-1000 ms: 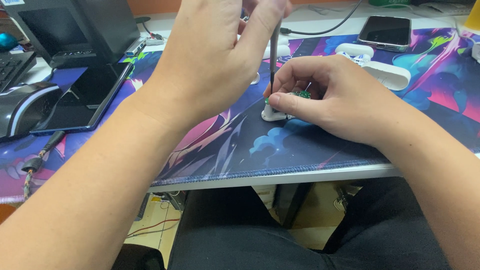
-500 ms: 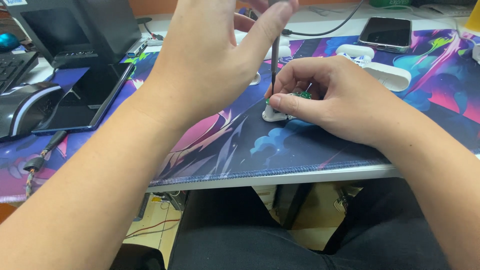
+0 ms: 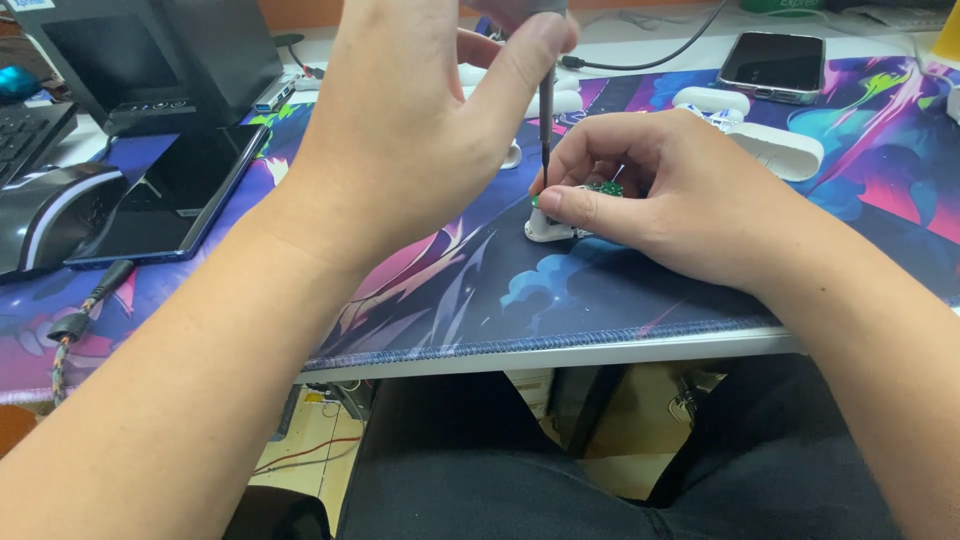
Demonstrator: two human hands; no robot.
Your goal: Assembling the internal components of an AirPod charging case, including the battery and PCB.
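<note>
Left hand [image 3: 420, 130] up high, pinching thin screwdriver [image 3: 546, 120] upright, tip down at small white part w/ green board [image 3: 575, 210]. Right hand [image 3: 680, 200] pins that part on colourful mat [image 3: 480, 290]. Phone [image 3: 772, 64] far right.

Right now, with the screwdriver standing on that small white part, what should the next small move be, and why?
Probably keep turning the screwdriver in place. The left hand holds it upright, its tip down at the green circuit board in the small white part, which the right hand pins to the mat. Whether the tip sits in a screw is hidden.
</note>
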